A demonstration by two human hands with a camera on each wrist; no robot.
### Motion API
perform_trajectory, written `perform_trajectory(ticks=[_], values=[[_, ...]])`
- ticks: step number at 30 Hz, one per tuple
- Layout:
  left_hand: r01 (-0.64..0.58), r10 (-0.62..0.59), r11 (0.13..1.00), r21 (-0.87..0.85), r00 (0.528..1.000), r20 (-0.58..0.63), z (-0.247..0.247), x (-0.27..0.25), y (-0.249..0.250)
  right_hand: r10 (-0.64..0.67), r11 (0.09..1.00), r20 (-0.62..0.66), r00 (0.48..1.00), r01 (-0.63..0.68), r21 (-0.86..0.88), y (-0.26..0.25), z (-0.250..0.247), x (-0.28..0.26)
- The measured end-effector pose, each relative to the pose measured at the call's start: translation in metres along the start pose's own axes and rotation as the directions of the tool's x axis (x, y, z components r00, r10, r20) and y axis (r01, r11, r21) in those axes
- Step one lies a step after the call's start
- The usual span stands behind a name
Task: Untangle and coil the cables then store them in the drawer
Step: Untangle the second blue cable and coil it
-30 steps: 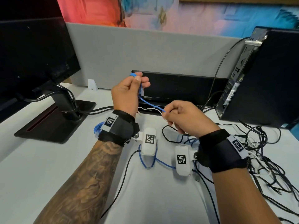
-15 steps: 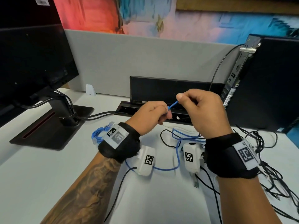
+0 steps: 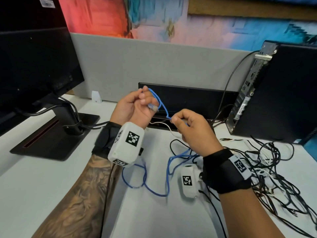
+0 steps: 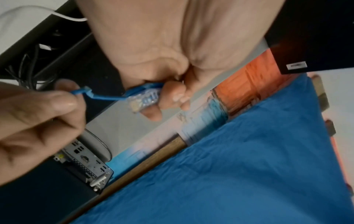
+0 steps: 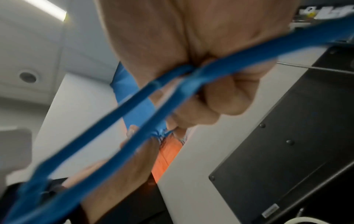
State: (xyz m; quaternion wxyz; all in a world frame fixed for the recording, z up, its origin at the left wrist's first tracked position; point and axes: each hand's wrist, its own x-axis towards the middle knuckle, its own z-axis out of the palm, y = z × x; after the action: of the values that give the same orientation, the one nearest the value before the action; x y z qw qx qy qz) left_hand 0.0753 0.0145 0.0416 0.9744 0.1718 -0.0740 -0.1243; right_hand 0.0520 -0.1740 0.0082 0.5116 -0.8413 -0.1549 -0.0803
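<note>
**Blue cable half gathered, black tangle untouched**

Judged early in the task. Nearest on the desk (image 3: 51, 194), slack of the blue cable (image 3: 155, 192) lay in loose curves between the two forearms, not yet wound. Rose from there to the right hand (image 3: 192, 133), fingers curled and pinching the cable between thumb and forefinger; seen in the right wrist view as two blurred blue strands crossing under the closed fingers (image 5: 220, 97). Ran on in a short arc to the left hand (image 3: 135, 107), raised just beyond, fingers curled round the clear plug (image 4: 142, 100) and what looked like a first small loop. Hands near each other, not touching.

Counted as done: one end secured, perhaps one turn formed. Counted as left: winding the remaining blue slack, then everything else. To the right, a heap of black cables (image 3: 274, 169) sprawled across the desk, knotted together with some white strands, not sorted at all. No drawer seen in any view, so storing not begun.

Farther back, a monitor stand (image 3: 56, 134) on the left with its own leads, a low black unit (image 3: 188, 98) against the grey partition (image 3: 154, 66), and a black computer tower (image 3: 283, 91) at right with a cable plugged in behind. Likely snags: blue slack passing close to black leads near the right wrist, and the plugged-in leads being mistaken for loose ones.
</note>
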Motion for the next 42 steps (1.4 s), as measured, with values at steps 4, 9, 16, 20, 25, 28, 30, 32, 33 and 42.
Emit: perform_trajectory(ticks=[4,9,16,20,25,28,30,32,33,42], values=[[-0.141,0.139,0.990,-0.022,0.987,-0.075,0.010,-0.002,0.002,0.010,0.993,0.122,0.993,0.005,-0.121,-0.008,-0.002,0.000],[-0.258,0.268,0.959,0.118,0.960,-0.080,0.012,-0.002,-0.011,-0.042,0.976,0.155,0.987,0.074,-0.206,-0.014,0.006,-0.004],[-0.417,0.435,0.870,0.262,0.900,-0.015,0.017,-0.003,0.005,-0.153,0.985,0.031,0.988,0.155,-0.074,-0.020,0.021,-0.009],[-0.425,0.441,0.865,0.267,0.898,-0.001,0.014,-0.003,0.009,-0.141,0.990,-0.036,0.989,0.141,-0.002,-0.022,0.021,-0.010],[-0.445,0.483,0.790,0.423,0.875,0.018,0.006,0.002,-0.002,-0.098,0.994,-0.037,0.995,0.096,-0.054,-0.019,0.018,-0.010],[-0.420,0.515,0.579,0.698,0.853,0.086,0.004,-0.001,-0.013,-0.073,0.993,0.016,0.997,0.074,-0.095,-0.022,0.014,-0.011],[-0.379,0.470,0.321,0.868,0.859,0.202,0.003,-0.005,-0.017,-0.075,0.992,0.023,0.997,0.077,-0.104,-0.027,0.007,-0.011],[-0.345,0.365,0.115,0.932,0.887,0.283,0.002,-0.007,-0.017,-0.073,0.994,0.012,0.997,0.074,-0.079,-0.034,-0.002,-0.010],[-0.328,0.312,0.041,0.944,0.901,0.300,0.001,-0.007,-0.017,-0.055,0.998,0.016,0.998,0.055,-0.021,-0.037,-0.007,-0.010],[-0.068,-0.052,0.043,0.997,0.996,0.070,-0.004,-0.012,-0.017,0.056,0.970,0.030,0.998,-0.062,0.234,-0.033,-0.043,-0.009]])
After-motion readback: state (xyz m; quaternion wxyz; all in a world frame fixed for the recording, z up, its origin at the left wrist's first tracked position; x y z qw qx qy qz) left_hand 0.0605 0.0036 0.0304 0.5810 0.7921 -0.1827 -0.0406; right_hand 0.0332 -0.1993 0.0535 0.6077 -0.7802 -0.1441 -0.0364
